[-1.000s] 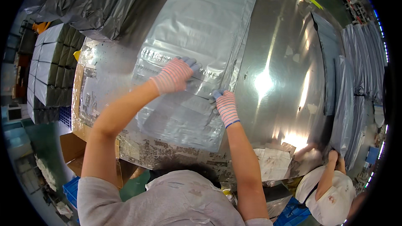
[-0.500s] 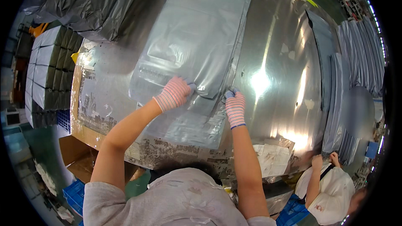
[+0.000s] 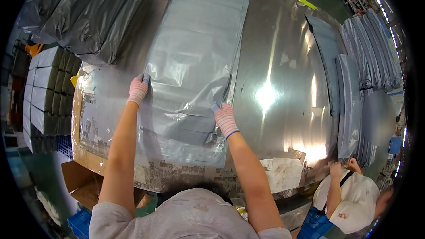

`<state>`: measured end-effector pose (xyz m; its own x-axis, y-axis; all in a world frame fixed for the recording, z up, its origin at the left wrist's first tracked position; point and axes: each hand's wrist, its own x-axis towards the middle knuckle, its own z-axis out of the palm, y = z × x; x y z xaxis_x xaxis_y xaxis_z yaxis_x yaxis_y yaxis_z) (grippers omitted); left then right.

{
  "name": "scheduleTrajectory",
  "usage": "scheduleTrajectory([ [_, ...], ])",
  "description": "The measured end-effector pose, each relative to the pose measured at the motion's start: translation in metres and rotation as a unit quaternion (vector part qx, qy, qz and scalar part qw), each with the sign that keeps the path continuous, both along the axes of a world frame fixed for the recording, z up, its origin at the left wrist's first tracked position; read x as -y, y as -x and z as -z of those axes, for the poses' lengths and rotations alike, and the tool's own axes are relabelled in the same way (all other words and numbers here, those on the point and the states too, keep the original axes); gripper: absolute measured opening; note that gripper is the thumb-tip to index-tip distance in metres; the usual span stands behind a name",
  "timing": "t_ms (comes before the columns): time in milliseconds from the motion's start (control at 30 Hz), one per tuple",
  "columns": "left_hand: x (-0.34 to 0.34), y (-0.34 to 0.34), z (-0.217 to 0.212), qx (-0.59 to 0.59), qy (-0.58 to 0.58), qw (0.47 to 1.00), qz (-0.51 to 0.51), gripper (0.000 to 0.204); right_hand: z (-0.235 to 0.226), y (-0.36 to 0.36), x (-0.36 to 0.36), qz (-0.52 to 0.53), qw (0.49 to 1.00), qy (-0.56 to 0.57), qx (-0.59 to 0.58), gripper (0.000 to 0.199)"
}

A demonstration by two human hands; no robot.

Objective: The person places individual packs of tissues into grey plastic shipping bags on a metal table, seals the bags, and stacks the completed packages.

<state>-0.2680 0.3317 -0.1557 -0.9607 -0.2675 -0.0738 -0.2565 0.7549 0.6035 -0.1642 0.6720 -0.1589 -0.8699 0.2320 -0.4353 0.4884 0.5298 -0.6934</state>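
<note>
A stack of flat grey plastic mailing bags [image 3: 195, 53] lies lengthwise before me, its sheets slightly out of line along the right side and near end. At its left edge, my left hand [image 3: 138, 90], in a pink-striped glove with bluish fingertips, is closed on the bags. My right hand [image 3: 225, 118], gloved alike, pinches the right edge lower down, close to the near end. Both hands' fingertips are partly hidden by the plastic. Creases run across the top bag between the hands.
A metal-topped table [image 3: 283, 93] carries the bags. Dark grey bundles [image 3: 88, 13] stand at far left, and strapped packs [image 3: 46, 88] sit beside the table. More grey bag stacks [image 3: 349, 102] line the right edge, near another person [image 3: 347, 194]. An open cardboard box [image 3: 82, 181] is at lower left.
My left hand has moved from the bags' near middle to their left edge. My right hand has shifted left along with the stack, and the upper bags now lie straighter.
</note>
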Motion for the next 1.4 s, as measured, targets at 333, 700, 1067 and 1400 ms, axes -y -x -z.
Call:
scheduleTrajectory([
  [333, -0.059, -0.031, -0.047, 0.047, 0.026, 0.996, -0.064, 0.043, -0.037, -0.005, -0.034, 0.012, 0.982, -0.175, 0.069, 0.063],
  [700, -0.068, -0.053, 0.0, 0.042, -0.342, 0.939, 0.013, 0.057, -0.03, -0.016, -0.076, 0.021, 0.996, 0.082, -0.001, 0.047],
  [1067, -0.019, -0.032, 0.068, -0.006, -0.049, 0.998, 0.032, 0.06, 0.065, -0.055, -0.064, -0.006, 0.979, 0.149, -0.141, 0.023],
  [1400, -0.12, -0.069, -0.015, 0.049, 0.441, 0.88, 0.17, 0.049, -0.061, -0.173, -0.084, -0.14, 0.967, -0.212, -0.037, 0.045],
])
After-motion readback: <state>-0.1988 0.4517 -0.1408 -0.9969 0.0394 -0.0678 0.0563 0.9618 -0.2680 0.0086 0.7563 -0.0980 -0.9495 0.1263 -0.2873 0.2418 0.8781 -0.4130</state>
